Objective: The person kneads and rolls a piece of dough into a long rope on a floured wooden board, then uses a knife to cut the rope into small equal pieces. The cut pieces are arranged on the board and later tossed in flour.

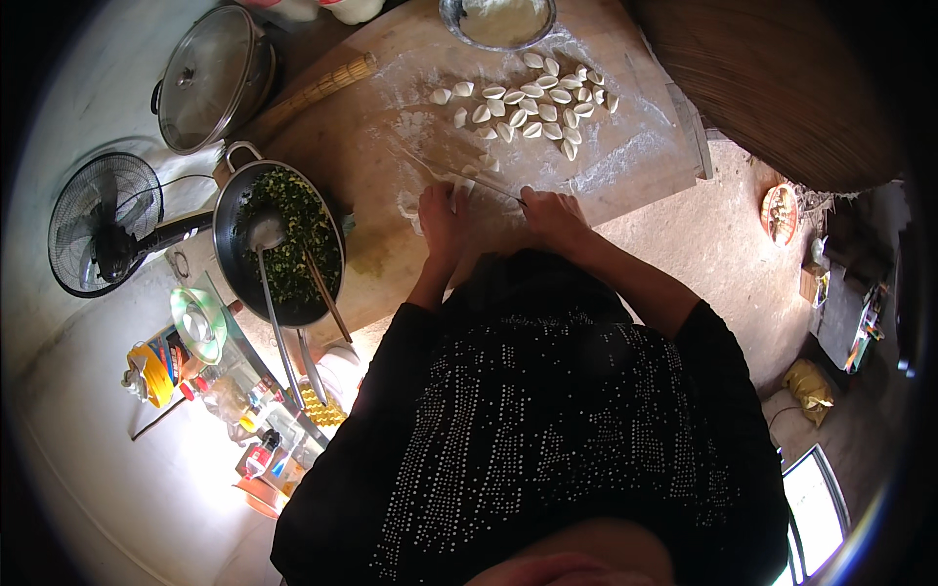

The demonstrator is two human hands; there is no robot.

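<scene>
My right hand (553, 216) grips the handle of a knife (487, 181). Its long thin blade points away to the left, low over the floured wooden board (630, 168). My left hand (440, 220) is down on the board beside the blade, its fingers around a pale dough strip (463, 192) that they partly hide. Just beyond the blade lie one or two freshly cut-looking dough bits (487, 162). Farther up, several small cut dough pieces (548, 111) are scattered in a loose group.
Left of my hands stands a wok (220, 242) of chopped greens with yellow bits (289, 220), a ladle (267, 308) and chopsticks (326, 300). A flour bowl (506, 26) sits at the far edge. A lidded pan (209, 77), a bamboo mat roll (337, 79) and a fan (106, 223) are at left.
</scene>
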